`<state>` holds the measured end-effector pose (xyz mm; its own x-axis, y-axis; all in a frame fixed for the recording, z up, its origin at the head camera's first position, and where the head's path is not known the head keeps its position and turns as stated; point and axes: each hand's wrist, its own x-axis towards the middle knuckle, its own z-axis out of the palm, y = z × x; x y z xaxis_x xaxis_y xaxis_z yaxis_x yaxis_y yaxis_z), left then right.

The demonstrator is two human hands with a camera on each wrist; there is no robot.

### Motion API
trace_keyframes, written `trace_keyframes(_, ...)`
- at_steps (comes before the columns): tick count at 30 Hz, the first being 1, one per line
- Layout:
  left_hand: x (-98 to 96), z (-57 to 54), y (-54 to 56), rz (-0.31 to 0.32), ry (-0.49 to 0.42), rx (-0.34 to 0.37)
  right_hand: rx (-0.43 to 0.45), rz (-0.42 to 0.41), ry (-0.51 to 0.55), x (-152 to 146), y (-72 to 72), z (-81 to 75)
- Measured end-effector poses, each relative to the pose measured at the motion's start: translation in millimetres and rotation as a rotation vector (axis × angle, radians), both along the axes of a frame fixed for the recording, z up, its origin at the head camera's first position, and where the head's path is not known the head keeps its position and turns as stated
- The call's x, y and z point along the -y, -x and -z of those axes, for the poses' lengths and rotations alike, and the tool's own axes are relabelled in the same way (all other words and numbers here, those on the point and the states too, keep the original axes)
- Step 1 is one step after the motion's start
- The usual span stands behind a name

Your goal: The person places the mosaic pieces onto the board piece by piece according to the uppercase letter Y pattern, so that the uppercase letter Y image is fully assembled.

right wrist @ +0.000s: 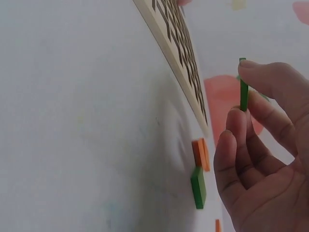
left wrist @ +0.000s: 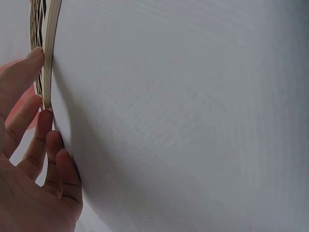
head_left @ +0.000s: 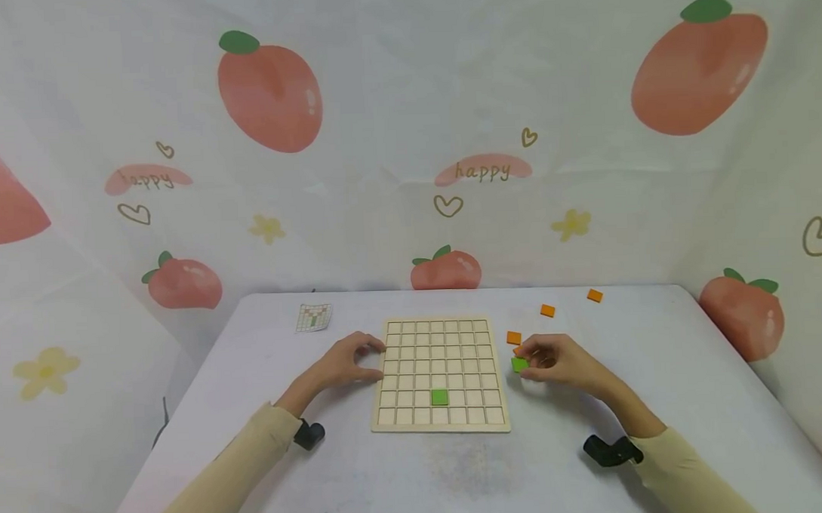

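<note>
My left hand (head_left: 347, 362) rests thumb and fingertips along the left edge of a wooden grid board (head_left: 444, 427). In the left wrist view, that hand's fingers (left wrist: 41, 133) bend loosely by the board's side. A green square tile (head_left: 439, 397) sits in a cell near the board's front. Off the board's right side, my right hand (head_left: 557, 359) pinches another thin green tile (right wrist: 244, 92) between thumb and fingertips, above the table. Below it in the right wrist view, one more green tile (right wrist: 198, 187) lies beside an orange tile (right wrist: 199, 154).
Several orange tiles lie to the board's right, among them one beside the board (head_left: 513, 337), one farther back (head_left: 547, 310) and one at the back right (head_left: 594, 295). A small paper with a coloured grid pattern (head_left: 314, 317) lies at the back left. A printed cloth (head_left: 380, 137) hangs behind the table.
</note>
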<state>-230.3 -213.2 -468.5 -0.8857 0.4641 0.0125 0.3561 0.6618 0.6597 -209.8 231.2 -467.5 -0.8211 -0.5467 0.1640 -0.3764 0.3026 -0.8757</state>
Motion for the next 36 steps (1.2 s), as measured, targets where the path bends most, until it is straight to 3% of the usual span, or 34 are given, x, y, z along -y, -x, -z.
trace_keyframes(12, -1.4, -1.2, -1.1, -0.017, 0.009, 0.021, -0.028, -0.051, 0.018, 35.9, 6.0, 2.4)
trace_keyframes(26, -0.8, -2.1, -0.9, 0.005, -0.001, 0.015, -0.052, -0.098, 0.011, 74.2, 14.7, 4.6)
trace_keyframes(36, -1.7, -2.6, 1.2, 0.007, 0.015, 0.020, 0.002, -0.100, -0.019, 95.3, 14.9, 6.3)
